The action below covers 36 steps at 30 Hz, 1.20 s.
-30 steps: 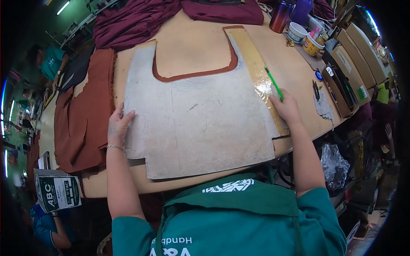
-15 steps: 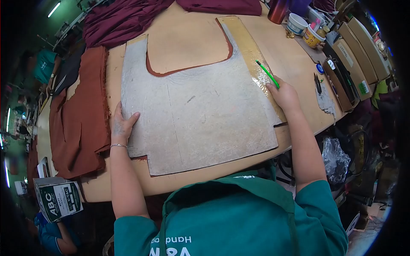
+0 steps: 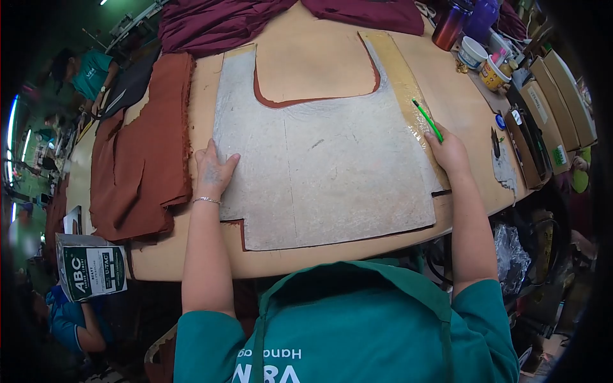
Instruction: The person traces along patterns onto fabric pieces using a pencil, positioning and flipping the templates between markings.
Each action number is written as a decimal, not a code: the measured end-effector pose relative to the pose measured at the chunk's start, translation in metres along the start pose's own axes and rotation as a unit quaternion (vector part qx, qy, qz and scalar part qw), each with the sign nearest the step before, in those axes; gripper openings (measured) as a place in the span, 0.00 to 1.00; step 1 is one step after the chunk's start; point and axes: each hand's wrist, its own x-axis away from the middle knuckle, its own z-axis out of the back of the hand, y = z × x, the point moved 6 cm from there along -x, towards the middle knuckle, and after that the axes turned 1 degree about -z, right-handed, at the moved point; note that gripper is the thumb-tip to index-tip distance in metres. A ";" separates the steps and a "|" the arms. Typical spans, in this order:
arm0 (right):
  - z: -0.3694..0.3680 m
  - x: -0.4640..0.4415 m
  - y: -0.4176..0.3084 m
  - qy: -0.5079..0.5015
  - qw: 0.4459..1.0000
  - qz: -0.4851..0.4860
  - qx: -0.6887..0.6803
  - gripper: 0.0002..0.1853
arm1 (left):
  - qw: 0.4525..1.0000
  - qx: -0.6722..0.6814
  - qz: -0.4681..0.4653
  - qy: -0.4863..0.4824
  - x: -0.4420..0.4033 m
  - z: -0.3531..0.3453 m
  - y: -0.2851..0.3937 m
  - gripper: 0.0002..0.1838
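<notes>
A large grey pattern board [image 3: 332, 172] with a U-shaped cutout lies flat over rust-brown fabric, whose edge [image 3: 319, 102] shows around the cutout and at the lower left corner. Yellowish tape [image 3: 399, 73] covers its right strip. My left hand [image 3: 216, 171] rests on the board's left edge, thumb apart from the fingers. At the right edge, my right hand [image 3: 449, 150] touches the taped strip and holds a green pencil [image 3: 429, 121], its dark end pointing up and left.
Stacked rust-brown fabric [image 3: 143, 147] lies left of the board, maroon cloth [image 3: 217, 25] behind. Tubs [image 3: 493, 75], a red bottle [image 3: 451, 29], cardboard boxes [image 3: 555, 105] and small cutters [image 3: 495, 143] stand or lie right. A co-worker [image 3: 92, 73] is at far left.
The camera view has shifted. The board looks slightly turned against the brown fabric, with more brown showing at its lower left corner. Both hands stay at its edges, the pencil still held.
</notes>
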 end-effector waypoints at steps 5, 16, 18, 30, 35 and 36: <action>-0.006 -0.006 0.006 0.001 1.000 0.000 0.018 0.26 | 0.986 -0.132 -0.040 0.095 0.011 0.001 0.005 0.38; 0.009 0.041 0.062 -0.085 0.962 -0.020 -0.259 0.26 | 0.988 0.137 -0.046 -0.058 0.113 0.036 -0.037 0.28; 0.003 0.048 0.060 -0.101 0.957 -0.001 -0.273 0.26 | 0.983 0.168 -0.066 -0.020 0.114 0.032 -0.033 0.27; 0.008 0.050 0.039 0.000 0.992 0.019 -0.124 0.24 | 0.979 0.190 0.045 -0.059 0.083 0.019 -0.061 0.24; 0.010 0.037 0.027 -0.027 0.997 -0.034 -0.069 0.26 | 0.993 0.095 0.029 -0.059 0.075 0.013 -0.059 0.28; 0.010 0.035 0.026 -0.048 0.995 -0.053 -0.073 0.26 | 0.981 0.166 0.052 -0.081 0.078 0.010 -0.056 0.28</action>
